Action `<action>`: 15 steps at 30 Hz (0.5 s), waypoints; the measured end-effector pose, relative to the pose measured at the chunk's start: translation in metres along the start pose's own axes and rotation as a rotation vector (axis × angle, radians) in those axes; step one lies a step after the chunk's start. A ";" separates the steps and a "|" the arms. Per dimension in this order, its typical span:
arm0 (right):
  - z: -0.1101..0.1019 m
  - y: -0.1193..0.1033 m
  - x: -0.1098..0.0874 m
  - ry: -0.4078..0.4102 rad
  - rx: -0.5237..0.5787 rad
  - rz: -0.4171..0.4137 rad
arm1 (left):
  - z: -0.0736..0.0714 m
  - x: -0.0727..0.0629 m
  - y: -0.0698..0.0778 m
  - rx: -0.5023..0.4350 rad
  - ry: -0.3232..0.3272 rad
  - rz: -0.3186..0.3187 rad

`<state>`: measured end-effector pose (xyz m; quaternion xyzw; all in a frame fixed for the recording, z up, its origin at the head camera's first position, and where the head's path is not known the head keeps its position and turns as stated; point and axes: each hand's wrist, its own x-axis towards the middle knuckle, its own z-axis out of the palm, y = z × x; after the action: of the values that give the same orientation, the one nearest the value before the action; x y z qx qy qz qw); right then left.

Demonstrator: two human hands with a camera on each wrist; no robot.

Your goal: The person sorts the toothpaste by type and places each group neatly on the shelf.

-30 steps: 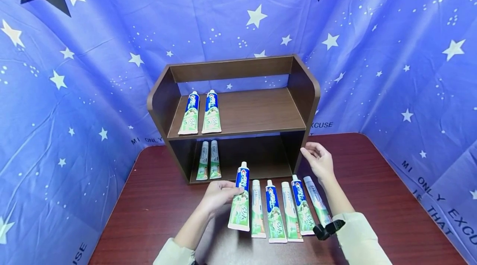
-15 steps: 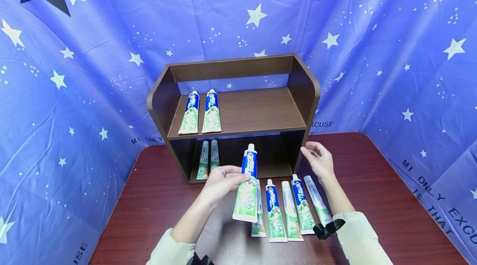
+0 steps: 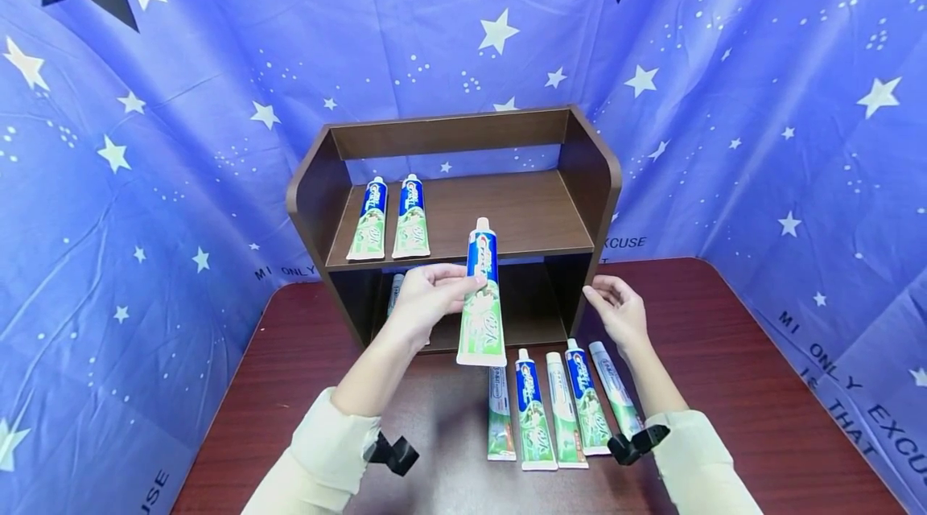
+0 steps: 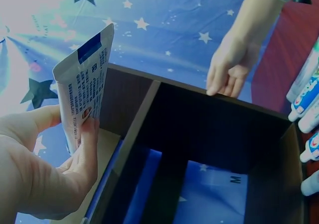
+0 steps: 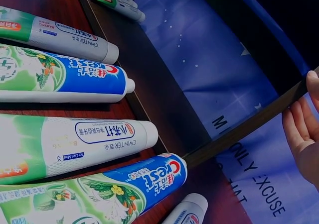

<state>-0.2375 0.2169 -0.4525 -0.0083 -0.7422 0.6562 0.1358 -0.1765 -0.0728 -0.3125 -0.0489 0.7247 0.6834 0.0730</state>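
My left hand [image 3: 427, 302] pinches a blue-and-green tube [image 3: 482, 326] before the shelf unit [image 3: 306, 209]; my right hand [image 3: 623, 315] pinches the unit's side panel [image 3: 599, 201]. I judge this the transfer step; the next move likely requires clearing the upper shelf [image 3: 507, 205].

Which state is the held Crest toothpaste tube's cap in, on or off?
On: in the head view, a white cap tops the Crest toothpaste tube gripped by the left hand.

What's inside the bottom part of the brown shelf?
Two toothpaste tubes show there in the right wrist view. In the head view, the left hand covers most of them.
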 end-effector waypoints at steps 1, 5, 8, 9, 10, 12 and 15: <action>0.000 0.000 0.000 0.000 0.000 -0.005 | 0.000 0.002 0.003 0.005 0.003 -0.006; 0.002 0.002 0.001 0.009 0.011 -0.026 | -0.004 0.014 0.018 0.007 0.009 -0.054; 0.002 0.002 0.002 0.022 0.021 -0.033 | -0.007 0.026 0.030 -0.031 0.001 -0.083; 0.002 0.002 0.002 0.027 0.020 -0.028 | -0.008 0.031 0.034 -0.049 0.000 -0.089; 0.002 0.002 0.002 0.030 0.021 -0.023 | -0.009 0.036 0.037 -0.069 0.001 -0.089; 0.001 0.002 0.003 0.030 0.018 -0.016 | -0.010 0.045 0.044 -0.100 0.012 -0.090; 0.001 0.002 0.003 0.018 0.004 0.003 | -0.011 0.057 0.052 -0.113 0.040 -0.092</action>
<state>-0.2408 0.2169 -0.4544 -0.0148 -0.7397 0.6577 0.1415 -0.2419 -0.0794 -0.2709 -0.0997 0.6833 0.7181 0.0869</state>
